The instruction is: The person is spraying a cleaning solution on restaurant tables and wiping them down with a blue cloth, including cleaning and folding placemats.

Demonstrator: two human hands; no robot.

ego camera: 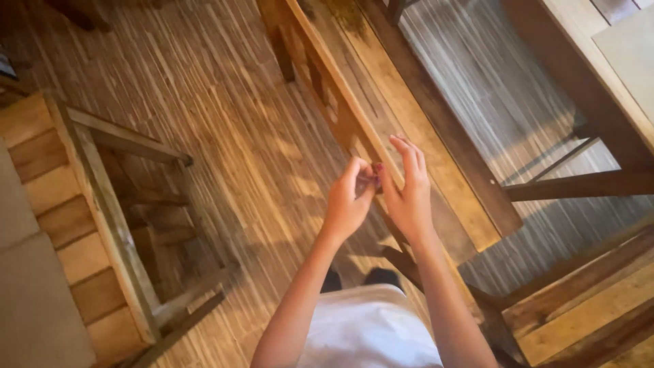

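Both my hands are raised together in front of me over the wooden floor. My left hand (347, 204) has its fingers curled and pinches a small dark thing (371, 178) at its fingertips. My right hand (407, 193) meets it there with thumb and forefinger, its other fingers spread upward. The small thing is too tiny and blurred to tell what it is. Below my arms I see my white garment (368, 330) and dark shoes (381, 276).
A long wooden bench (422, 129) runs diagonally just behind my hands. A slatted wooden bench or pallet seat (75, 225) stands at the left. A wooden table (606, 82) with its legs fills the right side. Striped plank flooring (225, 123) lies between them.
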